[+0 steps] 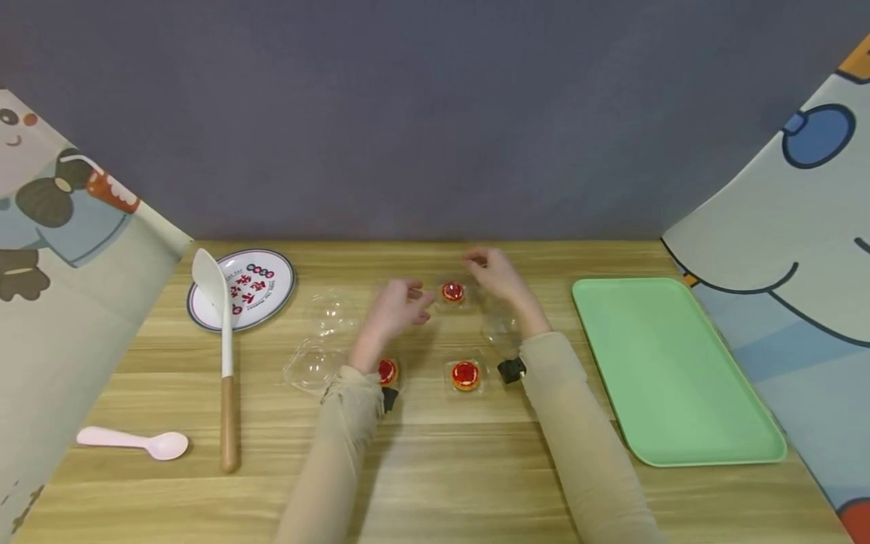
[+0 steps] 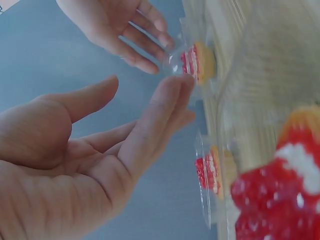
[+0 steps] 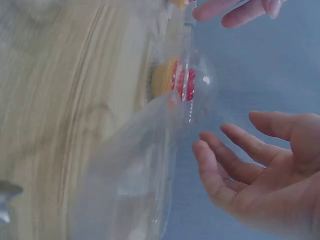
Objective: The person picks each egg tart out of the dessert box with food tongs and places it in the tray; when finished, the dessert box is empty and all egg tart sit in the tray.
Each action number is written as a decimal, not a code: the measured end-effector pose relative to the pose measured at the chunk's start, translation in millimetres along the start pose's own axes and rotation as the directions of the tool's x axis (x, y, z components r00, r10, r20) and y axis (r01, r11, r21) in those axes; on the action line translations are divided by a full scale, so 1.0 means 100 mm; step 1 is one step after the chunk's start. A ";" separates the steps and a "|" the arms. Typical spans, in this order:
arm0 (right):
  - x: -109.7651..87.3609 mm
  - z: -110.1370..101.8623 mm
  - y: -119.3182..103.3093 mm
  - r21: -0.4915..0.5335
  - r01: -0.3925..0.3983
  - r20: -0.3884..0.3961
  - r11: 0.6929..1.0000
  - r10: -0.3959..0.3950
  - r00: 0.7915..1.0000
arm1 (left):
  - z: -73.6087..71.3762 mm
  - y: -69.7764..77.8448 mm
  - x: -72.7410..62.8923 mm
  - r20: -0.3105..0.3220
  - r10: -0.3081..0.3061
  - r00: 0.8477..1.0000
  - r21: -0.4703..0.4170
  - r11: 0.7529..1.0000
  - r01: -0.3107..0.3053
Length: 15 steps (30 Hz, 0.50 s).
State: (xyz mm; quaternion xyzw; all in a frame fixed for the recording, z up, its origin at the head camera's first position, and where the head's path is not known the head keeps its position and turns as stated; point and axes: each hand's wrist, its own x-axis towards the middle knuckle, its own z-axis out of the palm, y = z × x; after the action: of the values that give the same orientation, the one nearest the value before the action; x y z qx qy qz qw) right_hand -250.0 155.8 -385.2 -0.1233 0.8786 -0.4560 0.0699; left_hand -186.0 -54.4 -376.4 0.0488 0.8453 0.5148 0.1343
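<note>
My left hand (image 1: 399,310) hovers just left of a small red-topped tart (image 1: 452,292) in a clear plastic box, its fingers relaxed and holding nothing. On the far right side of that tart is my right hand (image 1: 499,273), also with loose fingers and nothing in them. The right wrist view shows a domed clear lid (image 3: 204,82) over this tart. Nearer me, another boxed tart (image 1: 465,375) stands on the table. A third tart (image 1: 388,371) is partly hidden by my left wrist; it looms large in the left wrist view.
Clear plastic packaging (image 1: 316,366) lies left of my left arm, and another clear piece (image 1: 499,330) is beside my right forearm. A white spatula-like utensil (image 1: 227,363) rests across a patterned plate (image 1: 272,306). A pink spoon (image 1: 166,446) lies front left, a green tray (image 1: 669,370) right.
</note>
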 end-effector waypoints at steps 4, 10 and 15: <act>0.00 -0.01 0.06 -0.002 -0.036 0.036 0.999 0.036 0.999 | 0.04 0.03 0.01 0.007 -0.012 1.000 0.060 0.998 0.012; 0.00 0.00 0.12 -0.009 -0.085 0.111 0.996 0.085 0.990 | 0.09 0.04 0.04 0.025 -0.014 1.000 0.090 0.996 0.012; 0.00 0.01 0.15 -0.031 -0.065 0.116 0.997 0.068 0.991 | 0.14 0.02 0.06 0.046 -0.044 0.998 0.066 0.997 0.041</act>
State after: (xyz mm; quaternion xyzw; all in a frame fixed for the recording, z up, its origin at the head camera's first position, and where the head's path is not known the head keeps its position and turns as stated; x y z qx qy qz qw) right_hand -251.8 163.5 -398.2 -0.1214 0.8827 -0.4336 0.1347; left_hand -187.6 -40.3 -381.3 0.0475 0.8590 0.4829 0.1634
